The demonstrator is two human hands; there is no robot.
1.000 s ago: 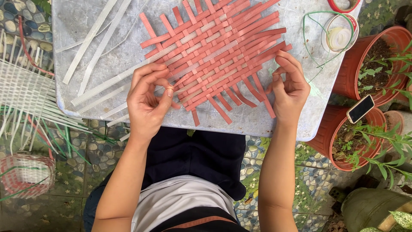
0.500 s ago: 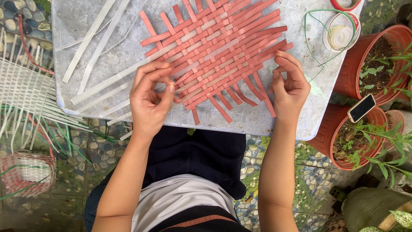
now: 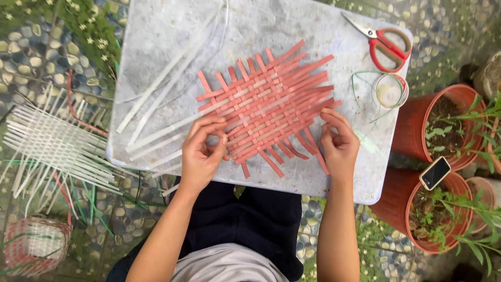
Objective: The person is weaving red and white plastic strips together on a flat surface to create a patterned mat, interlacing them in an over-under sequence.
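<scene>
Pinched between thumb and forefinger, the left hand (image 3: pixel 201 154) has a grip on the end of a pale strip (image 3: pixel 172 128) right where it enters the woven red mat (image 3: pixel 266 107), at the mat's 8 o'clock edge. The right hand (image 3: pixel 339 143) rests at the mat's 4 o'clock edge with its fingers curled down on the loose red strip ends; whether it actually holds one or only presses on them cannot be told.

The mat lies near the middle of the white bench (image 3: pixel 292 23), turned on the diagonal, its strips running roughly from 8 o'clock up to 2 o'clock and crosswise. The pale strip shares that first axis, passing up and right through the weave from the left-hand grip, so the left hand is the nearer to it and sits at its near end.

Loose white strips (image 3: pixel 156 94) lie on the bench at 10 o'clock of the mat. Red-handled scissors (image 3: pixel 383 42) sit at 2 o'clock, a tape roll (image 3: pixel 389 94) just below them. Off the bench, a white woven mat (image 3: pixel 47 143) lies at 9 o'clock and plant pots (image 3: pixel 443 125) at 3 o'clock.
</scene>
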